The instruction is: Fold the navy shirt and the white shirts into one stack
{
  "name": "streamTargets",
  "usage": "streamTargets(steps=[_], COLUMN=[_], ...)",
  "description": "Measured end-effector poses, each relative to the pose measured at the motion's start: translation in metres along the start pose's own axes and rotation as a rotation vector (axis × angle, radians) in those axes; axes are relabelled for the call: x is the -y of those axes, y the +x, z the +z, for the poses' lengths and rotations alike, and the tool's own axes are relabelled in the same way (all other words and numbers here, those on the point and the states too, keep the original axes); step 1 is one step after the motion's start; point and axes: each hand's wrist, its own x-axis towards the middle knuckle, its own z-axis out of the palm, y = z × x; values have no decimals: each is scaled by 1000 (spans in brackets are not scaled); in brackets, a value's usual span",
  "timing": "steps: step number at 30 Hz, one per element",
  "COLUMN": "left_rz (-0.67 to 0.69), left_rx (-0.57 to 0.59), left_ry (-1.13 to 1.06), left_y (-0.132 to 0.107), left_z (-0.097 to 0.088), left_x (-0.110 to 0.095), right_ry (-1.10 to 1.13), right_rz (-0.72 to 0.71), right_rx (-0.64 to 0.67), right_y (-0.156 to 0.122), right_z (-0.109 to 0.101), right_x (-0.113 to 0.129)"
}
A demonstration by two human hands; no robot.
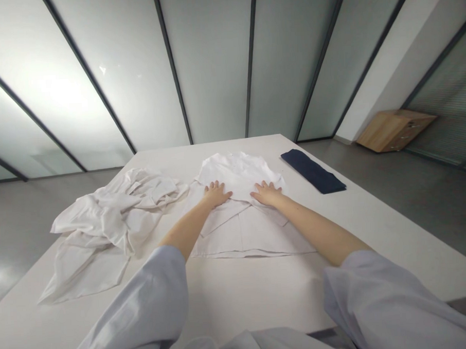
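Note:
A white garment (240,169), its far part folded over toward me, lies in the middle of the table; its lower hem faces me. My left hand (217,193) rests flat on the left side of the folded part, fingers spread. On the right side my right hand (267,194) lies the same way, palm down with fingers apart. Neither hand grips the cloth. My forearms cover parts of the garment's left and right edges, and what kind of garment it is I cannot tell for certain.
To the left lies a crumpled heap of white cloth (115,215), partly over the table's left edge. A folded dark blue cloth (313,172) lies near the right edge of the white table (253,287). Beyond are frosted glass panels (213,67) and a wooden cabinet (389,130).

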Motion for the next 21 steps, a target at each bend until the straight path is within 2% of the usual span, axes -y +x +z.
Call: streamTargets(steps=[4, 10, 13, 16, 19, 21], left_rz=[28, -69, -109, 0, 208, 259], left_rx=[-115, -55, -61, -84, -83, -85], left_ry=[-35, 22, 54, 51, 10, -15], left_y=[1, -7, -8, -8, -8, -9], left_z=[5, -3, -9, -10, -7, -4], left_x=[10, 36, 41, 35, 17, 4], right_ry=[13, 11, 20, 33, 32, 14], right_rz=[-27, -96, -118, -128, -127, -99], right_rx=[-28, -67, -109, -146, -211, -262], right_y=[7, 26, 32, 32, 27, 24], right_z=[1, -2, -3, -4, -6, -9], right_x=[-11, 0, 10, 13, 13, 11])
